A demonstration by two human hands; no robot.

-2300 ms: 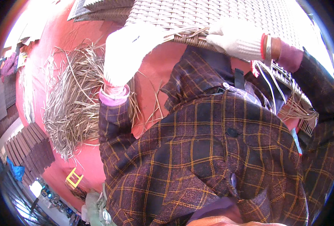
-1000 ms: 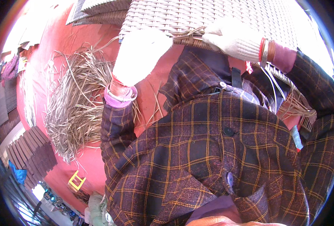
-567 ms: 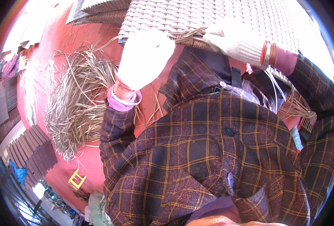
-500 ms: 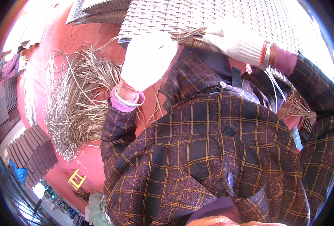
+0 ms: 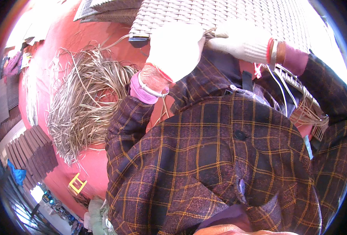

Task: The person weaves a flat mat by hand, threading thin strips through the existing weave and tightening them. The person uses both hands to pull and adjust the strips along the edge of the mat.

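Note:
A woven wicker panel (image 5: 224,11) in pale grey-brown lies in front of my body, its near edge under both my gloved hands. My left hand (image 5: 176,51), in a white glove washed out by glare, is closed at that edge around a wicker strand (image 5: 210,32). Close beside it, my right hand (image 5: 242,42), also in a white knit glove, pinches the same strand. The gloves nearly touch; most of the fingertips are hidden. A loose strand trails from the panel's left corner toward a big heap of wicker strands (image 5: 89,102) on the red floor covering.
Other woven pieces (image 5: 114,11) are stacked beyond the panel at upper left. Brown slatted panels (image 5: 32,154) and a small yellow frame (image 5: 77,184) lie at lower left. At my right side sits a wicker piece with loose strand ends (image 5: 308,107).
My left hand has moved right along the panel edge, closing the gap to my right hand and covering much of the strand between them. The right hand has barely moved.

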